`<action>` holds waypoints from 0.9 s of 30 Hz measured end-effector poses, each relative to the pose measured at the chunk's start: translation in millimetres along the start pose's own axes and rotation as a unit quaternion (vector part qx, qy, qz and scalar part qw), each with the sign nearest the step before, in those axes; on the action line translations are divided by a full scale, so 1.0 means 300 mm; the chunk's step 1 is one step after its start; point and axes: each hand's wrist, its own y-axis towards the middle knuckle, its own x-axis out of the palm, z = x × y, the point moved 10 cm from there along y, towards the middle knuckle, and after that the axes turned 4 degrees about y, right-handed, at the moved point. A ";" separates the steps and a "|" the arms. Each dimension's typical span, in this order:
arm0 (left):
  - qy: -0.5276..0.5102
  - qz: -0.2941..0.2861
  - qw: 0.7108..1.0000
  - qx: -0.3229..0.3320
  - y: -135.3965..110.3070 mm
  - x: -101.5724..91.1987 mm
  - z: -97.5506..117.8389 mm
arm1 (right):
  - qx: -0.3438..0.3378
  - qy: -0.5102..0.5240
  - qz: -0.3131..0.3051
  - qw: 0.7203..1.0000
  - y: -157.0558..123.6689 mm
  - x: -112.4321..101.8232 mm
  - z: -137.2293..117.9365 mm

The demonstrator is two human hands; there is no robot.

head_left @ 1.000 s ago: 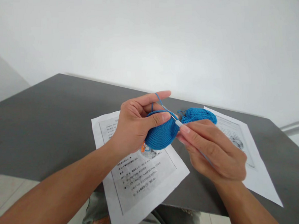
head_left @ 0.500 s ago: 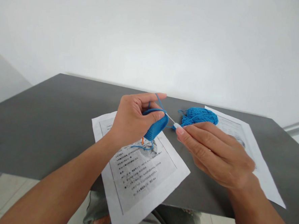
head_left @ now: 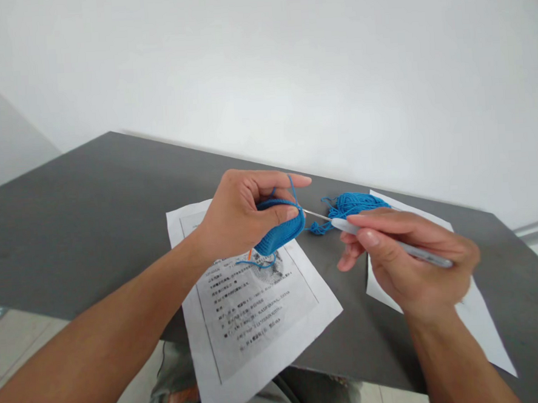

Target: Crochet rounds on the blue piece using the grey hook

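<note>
My left hand (head_left: 251, 211) pinches a blue crochet piece (head_left: 278, 234) between thumb and fingers. A strand of blue yarn (head_left: 292, 189) loops over its outstretched index finger and runs down to the top edge of the piece. Gripped like a pen in my right hand (head_left: 409, 254) is a crochet hook (head_left: 347, 226) with a pale grey handle. Its thin metal shaft points left, and the tip meets the yarn at the piece's upper right corner. Below the piece hang a small orange marker (head_left: 250, 254) and a loose blue yarn tail (head_left: 259, 265).
A blue yarn skein (head_left: 355, 203) lies on the dark grey table (head_left: 92, 218) behind my right hand. One printed sheet (head_left: 267, 323) rests under my left hand and overhangs the front edge. Another sheet (head_left: 485, 340) lies at the right. A white wall (head_left: 261, 74) stands behind.
My right hand has turned and shifted slightly right, so the hook's handle now shows and its shaft lies flatter. My left index finger has moved a little right and down.
</note>
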 end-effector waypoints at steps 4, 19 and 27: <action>-0.043 0.026 0.999 -0.010 -0.010 0.015 -0.016 | 0.155 0.177 0.032 0.971 -0.005 0.046 0.157; -0.115 0.139 0.982 -0.048 -0.066 0.038 -0.035 | 0.047 0.065 0.188 0.979 -0.036 0.105 0.084; -0.294 0.097 0.947 -0.085 -0.047 0.072 -0.075 | -0.144 -0.173 0.106 0.969 -0.061 0.159 -0.055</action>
